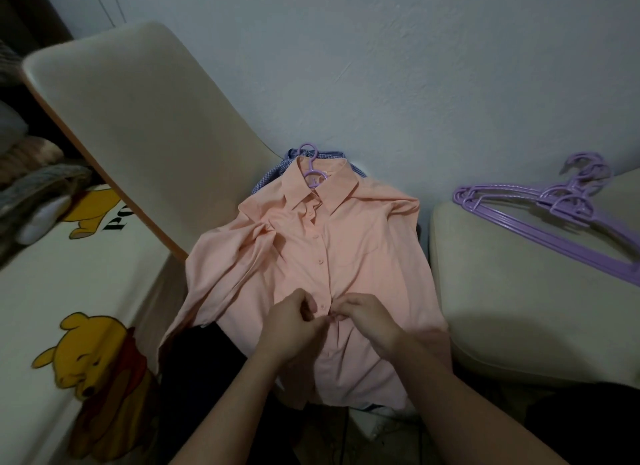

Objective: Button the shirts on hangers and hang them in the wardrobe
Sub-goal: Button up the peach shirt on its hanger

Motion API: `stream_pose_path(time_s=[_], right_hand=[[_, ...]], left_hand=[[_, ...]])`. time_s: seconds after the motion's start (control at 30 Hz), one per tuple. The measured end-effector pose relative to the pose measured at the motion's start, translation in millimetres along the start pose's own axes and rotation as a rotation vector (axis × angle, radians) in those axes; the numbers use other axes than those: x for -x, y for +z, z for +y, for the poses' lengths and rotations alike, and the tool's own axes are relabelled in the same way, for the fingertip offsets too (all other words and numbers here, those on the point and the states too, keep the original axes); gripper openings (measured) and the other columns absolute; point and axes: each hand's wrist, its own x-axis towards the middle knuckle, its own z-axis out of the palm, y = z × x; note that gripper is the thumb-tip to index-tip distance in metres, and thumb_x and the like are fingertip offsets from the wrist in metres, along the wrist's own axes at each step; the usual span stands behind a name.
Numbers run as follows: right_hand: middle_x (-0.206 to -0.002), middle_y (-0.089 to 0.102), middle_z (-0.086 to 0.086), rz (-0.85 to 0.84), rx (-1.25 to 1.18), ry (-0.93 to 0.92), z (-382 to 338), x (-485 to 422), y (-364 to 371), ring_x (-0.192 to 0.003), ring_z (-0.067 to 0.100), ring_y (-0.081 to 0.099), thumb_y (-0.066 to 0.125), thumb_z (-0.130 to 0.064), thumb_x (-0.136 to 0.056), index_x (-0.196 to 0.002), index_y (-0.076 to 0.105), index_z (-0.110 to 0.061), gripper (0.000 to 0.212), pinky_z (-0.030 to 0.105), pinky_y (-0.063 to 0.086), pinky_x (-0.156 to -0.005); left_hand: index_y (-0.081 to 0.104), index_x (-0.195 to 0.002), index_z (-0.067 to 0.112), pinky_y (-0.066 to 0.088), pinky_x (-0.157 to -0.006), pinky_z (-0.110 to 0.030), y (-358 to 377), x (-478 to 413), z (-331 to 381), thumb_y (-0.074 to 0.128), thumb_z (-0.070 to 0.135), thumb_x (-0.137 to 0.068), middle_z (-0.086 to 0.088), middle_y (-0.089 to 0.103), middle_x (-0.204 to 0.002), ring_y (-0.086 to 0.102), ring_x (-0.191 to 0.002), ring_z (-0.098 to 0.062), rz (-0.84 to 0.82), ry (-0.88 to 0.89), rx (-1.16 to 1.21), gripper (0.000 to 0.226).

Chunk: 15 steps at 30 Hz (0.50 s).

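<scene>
Here, far to the left of the hands, a cream bed cover (52, 284) shows two yellow cartoon bears and the printed letters "PO", the rest hidden behind one cream chair (138, 125). At centre, one peach shirt (363, 257) lies on a purple hanger (311, 168), over a blue checked shirt (268, 175) that peeks out at the collar. Four fastened buttons run up the placket above the hands. The left hand (291, 326) and the right hand (369, 317), nearly touching, each pinch the shirt's front edge low on the placket. Up and right of the hands, a stack of purple hangers (554, 212), too overlapped to count, rests on a second cream seat (519, 309).
</scene>
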Motion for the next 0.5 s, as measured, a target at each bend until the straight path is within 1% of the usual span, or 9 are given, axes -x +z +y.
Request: stream_pose_path(time_s=[0.03, 0.07, 0.1, 0.17, 0.2, 0.27, 0.33, 0.43, 0.5], right_hand=[[-0.083, 0.075, -0.003, -0.015, 0.079, -0.024, 1, 4, 0, -0.085, 0.014, 0.068, 0.064, -0.025, -0.079, -0.078, 0.077, -0.023, 0.013, 0.036, 0.052, -0.090], [-0.084, 0.075, -0.008, -0.023, 0.170, -0.046, 3, 8, 2, -0.087, 0.012, 0.068, 0.064, -0.032, -0.076, -0.080, 0.076, -0.028, 0.014, 0.037, 0.053, -0.091], [-0.083, 0.074, -0.011, -0.025, 0.261, -0.060, 6, 12, 4, -0.086, 0.009, 0.067, 0.064, -0.037, -0.076, -0.081, 0.074, -0.031, 0.013, 0.036, 0.053, -0.091], [-0.083, 0.070, -0.016, 0.014, 0.410, -0.104, 9, 21, 9, -0.084, 0.001, 0.063, 0.067, -0.039, -0.081, -0.084, 0.070, -0.033, 0.007, 0.032, 0.049, -0.091], [-0.085, 0.068, -0.015, 0.046, 0.470, -0.142, 10, 26, 12, -0.084, 0.000, 0.061, 0.068, -0.039, -0.082, -0.085, 0.067, -0.034, 0.006, 0.032, 0.046, -0.091], [-0.089, 0.063, -0.012, 0.077, 0.590, -0.211, 8, 35, 15, -0.088, 0.005, 0.059, 0.067, -0.039, -0.083, -0.088, 0.062, -0.035, 0.008, 0.033, 0.038, -0.089], [-0.089, 0.060, -0.010, 0.074, 0.659, -0.235, 7, 42, 17, -0.090, 0.010, 0.058, 0.062, -0.036, -0.088, -0.093, 0.058, -0.034, 0.007, 0.034, 0.034, -0.088], [-0.082, 0.063, -0.009, 0.067, 0.675, -0.228, 13, 49, 19, -0.086, 0.014, 0.059, 0.058, -0.027, -0.089, -0.095, 0.052, -0.032, 0.010, 0.034, 0.036, -0.094], [-0.082, 0.064, -0.011, 0.041, 0.648, -0.182, 18, 52, 20, -0.088, 0.015, 0.057, 0.059, -0.029, -0.089, -0.097, 0.046, -0.037, 0.017, 0.035, 0.039, -0.094]], left_hand=[[0.053, -0.082, 0.023, 0.049, -0.070, -0.030, 3, 4, -2, 0.078, 0.048, -0.072, 0.005, 0.066, -0.074, 0.062, -0.074, -0.013, 0.009, 0.007, -0.075, 0.036], [0.050, -0.080, 0.023, 0.050, -0.070, -0.034, 5, 9, -2, 0.075, 0.051, -0.071, 0.005, 0.064, -0.074, 0.062, -0.075, -0.015, 0.026, 0.020, -0.154, 0.038], [0.048, -0.079, 0.023, 0.049, -0.072, -0.035, 8, 12, -2, 0.071, 0.050, -0.073, 0.005, 0.062, -0.075, 0.062, -0.077, -0.018, 0.047, 0.031, -0.211, 0.036], [0.048, -0.078, 0.023, 0.049, -0.074, -0.036, 11, 17, -2, 0.066, 0.043, -0.079, 0.004, 0.061, -0.077, 0.062, -0.081, -0.023, 0.084, 0.046, -0.238, 0.027], [0.049, -0.079, 0.022, 0.048, -0.074, -0.036, 12, 19, -2, 0.064, 0.039, -0.080, 0.003, 0.062, -0.078, 0.063, -0.082, -0.024, 0.104, 0.044, -0.227, 0.023], [0.052, -0.080, 0.022, 0.047, -0.074, -0.035, 15, 22, -3, 0.063, 0.034, -0.083, 0.002, 0.065, -0.081, 0.063, -0.084, -0.024, 0.152, 0.038, -0.219, 0.017], [0.053, -0.082, 0.024, 0.047, -0.077, -0.035, 16, 25, -3, 0.063, 0.037, -0.084, 0.004, 0.064, -0.084, 0.063, -0.085, -0.022, 0.171, 0.037, -0.248, 0.016], [0.052, -0.086, 0.029, 0.044, -0.088, -0.038, 19, 25, -3, 0.060, 0.054, -0.082, 0.010, 0.059, -0.085, 0.059, -0.085, -0.014, 0.139, 0.033, -0.384, 0.027], [0.051, -0.086, 0.030, 0.041, -0.088, -0.039, 22, 24, -3, 0.057, 0.057, -0.084, 0.011, 0.058, -0.084, 0.058, -0.083, -0.012, 0.133, 0.022, -0.427, 0.028]])
